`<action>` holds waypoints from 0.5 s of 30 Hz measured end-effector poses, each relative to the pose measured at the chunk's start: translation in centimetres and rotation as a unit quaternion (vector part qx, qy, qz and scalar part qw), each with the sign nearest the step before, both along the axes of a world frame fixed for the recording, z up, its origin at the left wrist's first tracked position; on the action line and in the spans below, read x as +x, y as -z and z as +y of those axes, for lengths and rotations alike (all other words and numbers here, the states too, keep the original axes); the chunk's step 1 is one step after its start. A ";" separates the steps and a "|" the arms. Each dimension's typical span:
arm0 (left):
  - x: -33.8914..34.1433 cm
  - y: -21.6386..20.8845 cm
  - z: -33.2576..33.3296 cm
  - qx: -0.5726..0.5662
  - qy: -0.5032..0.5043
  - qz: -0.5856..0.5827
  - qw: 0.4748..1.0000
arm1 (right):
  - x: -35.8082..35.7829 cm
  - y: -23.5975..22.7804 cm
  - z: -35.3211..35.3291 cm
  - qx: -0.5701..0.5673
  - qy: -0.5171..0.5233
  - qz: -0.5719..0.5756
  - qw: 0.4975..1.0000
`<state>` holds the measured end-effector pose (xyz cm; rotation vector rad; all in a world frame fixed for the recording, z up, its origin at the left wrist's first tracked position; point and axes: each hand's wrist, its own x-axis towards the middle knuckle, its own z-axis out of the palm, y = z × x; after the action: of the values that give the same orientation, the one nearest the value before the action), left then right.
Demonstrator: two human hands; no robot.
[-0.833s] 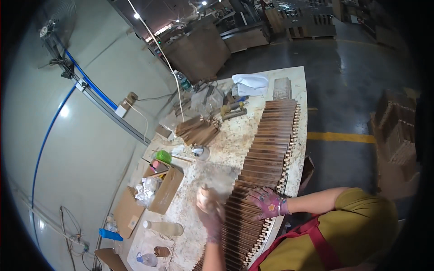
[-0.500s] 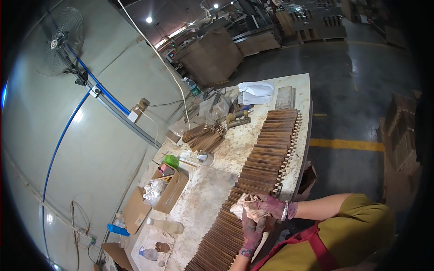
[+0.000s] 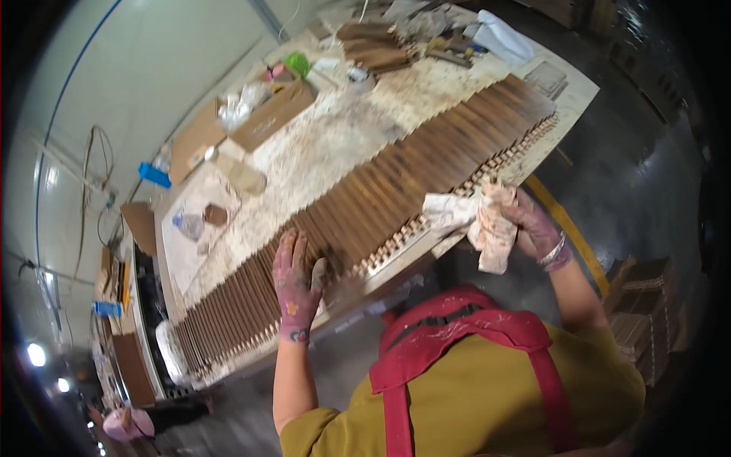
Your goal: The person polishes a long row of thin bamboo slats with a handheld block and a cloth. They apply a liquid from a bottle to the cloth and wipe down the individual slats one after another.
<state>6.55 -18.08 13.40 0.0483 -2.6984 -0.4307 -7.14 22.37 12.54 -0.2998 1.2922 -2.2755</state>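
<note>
A long row of brown wooden slats [image 3: 426, 171] with pale tenoned ends lies side by side along the near edge of the worktable [image 3: 346, 137]. My left hand [image 3: 295, 278], in a stained pink glove, rests on the slats with its fingers stretched out and apart. Off the table's near edge, my gloved right hand [image 3: 537, 228] grips a crumpled, stained white cloth [image 3: 493, 225]. Part of the cloth hangs down, and another part reaches toward the slat ends.
Farther back lie a pile of loose slats [image 3: 373, 47], a cardboard box [image 3: 274, 114] and a pale bottle [image 3: 237, 172]. A white cloth [image 3: 502, 38] lies near the far corner. Stacked cardboard [image 3: 643, 312] stands on the floor at right. Another person [image 3: 129, 423] is at lower left.
My hands, together on the cloth before, are now apart. The left has come down flat on the slats; the right has kept the cloth. My view has swung toward the table's near left end.
</note>
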 end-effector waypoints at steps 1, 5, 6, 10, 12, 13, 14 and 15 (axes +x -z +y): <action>1.1 0.3 -0.4 -0.039 -0.020 -0.030 0.999 | -0.1 -0.8 -1.4 0.039 0.008 0.035 0.999; 3.4 2.7 -0.7 -0.124 0.002 -0.121 0.985 | -4.2 -5.2 -11.7 0.242 0.080 0.308 0.917; 3.3 3.0 -0.7 -0.108 0.004 -0.141 0.984 | -4.9 -6.0 -15.2 0.253 0.064 0.311 0.914; 2.5 6.1 -1.8 -0.089 -0.023 -0.119 0.989 | -10.1 -1.0 -27.5 0.381 0.024 0.504 0.775; 2.1 7.2 -1.9 -0.097 -0.025 -0.110 0.989 | -9.5 2.9 -30.0 0.500 -0.104 0.611 0.605; 2.1 7.2 -2.0 -0.100 -0.021 -0.109 0.989 | -8.5 5.8 -29.6 0.506 -0.063 0.639 0.576; 2.2 7.5 -2.3 -0.104 -0.023 -0.110 0.988 | -7.3 8.0 -28.6 0.505 -0.026 0.668 0.546; 2.4 8.0 -2.5 -0.113 -0.034 -0.122 0.985 | -6.5 6.3 -27.6 0.438 -0.044 0.701 0.560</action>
<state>8.97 -20.62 5.45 0.1370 -2.9588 -0.1017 -13.60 -5.19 6.19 -1.8881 2.7135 -0.5815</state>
